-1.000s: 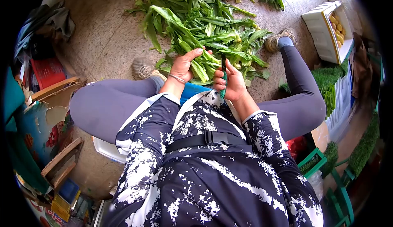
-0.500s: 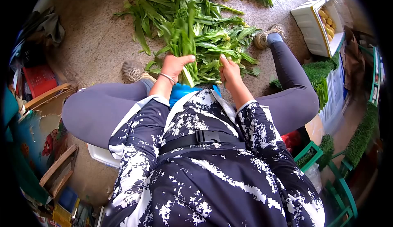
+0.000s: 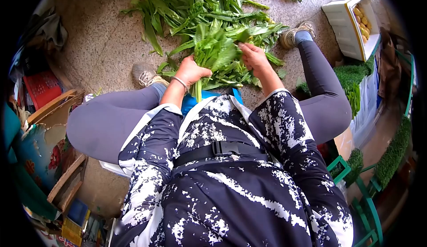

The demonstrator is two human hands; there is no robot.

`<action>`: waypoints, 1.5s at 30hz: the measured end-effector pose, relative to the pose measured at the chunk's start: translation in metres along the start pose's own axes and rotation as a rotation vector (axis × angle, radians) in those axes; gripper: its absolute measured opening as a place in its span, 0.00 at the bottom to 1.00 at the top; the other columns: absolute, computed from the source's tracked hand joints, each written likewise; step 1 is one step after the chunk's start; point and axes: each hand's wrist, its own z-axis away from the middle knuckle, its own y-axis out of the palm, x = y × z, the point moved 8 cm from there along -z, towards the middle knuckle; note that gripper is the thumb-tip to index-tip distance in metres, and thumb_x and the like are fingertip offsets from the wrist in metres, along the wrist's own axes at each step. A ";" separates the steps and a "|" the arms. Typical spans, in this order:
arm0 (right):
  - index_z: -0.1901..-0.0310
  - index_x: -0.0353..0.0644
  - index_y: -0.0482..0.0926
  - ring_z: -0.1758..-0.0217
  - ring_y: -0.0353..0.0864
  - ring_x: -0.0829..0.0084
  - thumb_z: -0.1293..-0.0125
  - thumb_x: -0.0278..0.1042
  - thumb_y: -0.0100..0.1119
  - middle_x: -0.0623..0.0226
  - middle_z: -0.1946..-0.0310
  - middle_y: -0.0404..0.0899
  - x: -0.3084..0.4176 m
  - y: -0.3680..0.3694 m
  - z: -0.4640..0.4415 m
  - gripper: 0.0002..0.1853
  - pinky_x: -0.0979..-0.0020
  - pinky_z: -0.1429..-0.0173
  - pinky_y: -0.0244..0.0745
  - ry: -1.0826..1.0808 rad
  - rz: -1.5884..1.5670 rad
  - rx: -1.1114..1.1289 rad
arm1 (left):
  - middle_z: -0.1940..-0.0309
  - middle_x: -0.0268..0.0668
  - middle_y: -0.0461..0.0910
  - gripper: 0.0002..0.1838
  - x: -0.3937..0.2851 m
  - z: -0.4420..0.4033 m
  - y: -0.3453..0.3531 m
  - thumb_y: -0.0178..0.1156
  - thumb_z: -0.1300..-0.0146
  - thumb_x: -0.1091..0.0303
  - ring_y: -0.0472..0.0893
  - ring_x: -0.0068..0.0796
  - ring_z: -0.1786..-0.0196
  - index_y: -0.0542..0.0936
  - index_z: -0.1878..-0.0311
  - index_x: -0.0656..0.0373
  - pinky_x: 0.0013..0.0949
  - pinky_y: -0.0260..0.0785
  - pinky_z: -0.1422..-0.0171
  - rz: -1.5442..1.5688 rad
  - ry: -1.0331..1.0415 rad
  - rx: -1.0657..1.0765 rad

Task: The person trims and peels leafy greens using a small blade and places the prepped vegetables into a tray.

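My left hand (image 3: 191,72) is closed around the stalks of a bunch of leafy greens (image 3: 215,50), its pale stems poking out below my thumb. The leaves tilt up and to the right, partly blurred. Facing it, my right hand (image 3: 256,60) pinches a darker green leaf (image 3: 243,35) at the bunch's right edge; whether that leaf is still attached, I cannot tell. Beneath and beyond both hands, a heap of long loose greens (image 3: 173,2) lies on the speckled floor between my feet.
A white foam box (image 3: 344,22) holding yellowish potatoes (image 3: 362,24) is at the upper right. Strips of artificial grass (image 3: 393,151) and green frames line the right side. At left are a red crate (image 3: 42,87) and a worn wooden chair frame (image 3: 66,182).
The bunch has swung from upright to leaning right, toward my right hand. My right hand has risen slightly and moved to the leaves. My left hand has barely shifted.
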 end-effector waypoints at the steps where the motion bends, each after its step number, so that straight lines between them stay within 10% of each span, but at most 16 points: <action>1: 0.60 0.46 0.76 0.89 0.55 0.84 0.41 0.45 0.55 0.79 0.88 0.60 -0.001 -0.026 -0.005 0.14 0.80 0.86 0.47 -0.016 0.080 -0.219 | 0.66 0.37 0.78 0.24 0.002 0.002 -0.005 0.67 0.65 0.81 0.78 0.28 0.67 0.75 0.58 0.66 0.28 0.72 0.60 0.042 -0.076 -0.030; 4: 0.57 0.38 0.73 0.89 0.55 0.83 0.44 0.49 0.58 0.73 0.83 0.66 -0.028 -0.081 -0.018 0.22 0.79 0.86 0.48 0.106 -0.617 -0.526 | 0.68 0.38 0.78 0.19 0.017 -0.008 -0.040 0.64 0.61 0.81 0.78 0.29 0.69 0.75 0.61 0.67 0.30 0.72 0.64 0.140 -0.025 -0.336; 7: 0.51 0.28 0.68 0.81 0.70 0.75 0.50 0.52 0.63 0.63 0.75 0.75 0.004 -0.077 -0.027 0.34 0.71 0.79 0.66 -0.004 0.226 -0.624 | 0.69 0.39 0.78 0.16 0.022 0.000 -0.047 0.64 0.57 0.81 0.78 0.33 0.69 0.76 0.62 0.65 0.37 0.74 0.66 0.695 -0.075 -0.506; 10: 0.51 0.50 0.74 0.58 0.77 0.59 0.48 0.38 0.58 0.53 0.60 0.75 0.048 -0.024 -0.048 0.20 0.63 0.55 0.72 -0.285 0.968 -0.430 | 0.69 0.37 0.77 0.17 0.033 0.004 -0.049 0.67 0.59 0.79 0.77 0.33 0.72 0.76 0.62 0.64 0.37 0.73 0.68 0.834 -0.112 -0.631; 13: 0.56 0.55 0.77 0.57 0.76 0.58 0.47 0.29 0.50 0.60 0.56 0.70 0.044 0.014 -0.070 0.16 0.62 0.55 0.71 -0.399 1.452 -0.308 | 0.70 0.37 0.76 0.14 0.048 0.011 -0.051 0.65 0.58 0.79 0.77 0.34 0.71 0.75 0.65 0.64 0.40 0.72 0.67 1.004 -0.195 -0.701; 18: 0.57 0.50 0.76 0.57 0.76 0.61 0.44 0.35 0.52 0.63 0.60 0.75 0.061 0.005 -0.076 0.12 0.61 0.56 0.71 -0.539 1.329 -0.313 | 0.71 0.37 0.76 0.12 0.060 0.005 -0.049 0.64 0.57 0.76 0.77 0.34 0.72 0.75 0.66 0.63 0.40 0.72 0.66 1.102 -0.225 -0.681; 24: 0.60 0.37 0.74 0.83 0.73 0.80 0.42 0.31 0.57 0.68 0.75 0.76 0.067 -0.004 -0.028 0.10 0.79 0.78 0.67 -0.173 0.373 -0.043 | 0.72 0.37 0.76 0.11 0.049 0.001 -0.042 0.63 0.56 0.74 0.77 0.33 0.71 0.75 0.67 0.62 0.38 0.72 0.64 1.143 -0.183 -0.568; 28: 0.65 0.43 0.74 0.84 0.69 0.86 0.42 0.31 0.57 0.75 0.78 0.74 0.034 0.002 -0.012 0.05 0.84 0.85 0.56 -0.076 -0.043 0.065 | 0.61 0.36 0.77 0.13 0.011 0.000 -0.012 0.60 0.49 0.69 0.76 0.34 0.56 0.74 0.60 0.61 0.38 0.69 0.49 1.200 -0.120 -0.104; 32: 0.66 0.44 0.74 0.86 0.67 0.86 0.42 0.29 0.55 0.78 0.81 0.71 0.021 0.031 0.008 0.03 0.84 0.85 0.55 -0.032 -0.089 0.119 | 0.50 0.39 0.73 0.18 -0.022 0.007 0.002 0.54 0.45 0.73 0.70 0.36 0.44 0.69 0.51 0.66 0.35 0.69 0.45 1.227 0.046 0.159; 45: 0.67 0.40 0.77 0.85 0.69 0.82 0.48 0.31 0.59 0.71 0.79 0.75 0.016 0.066 0.038 0.07 0.81 0.82 0.60 -0.017 0.172 0.095 | 0.52 0.52 0.71 0.22 -0.035 0.015 0.009 0.54 0.46 0.69 0.78 0.37 0.59 0.66 0.47 0.64 0.40 0.71 0.49 1.197 0.064 0.349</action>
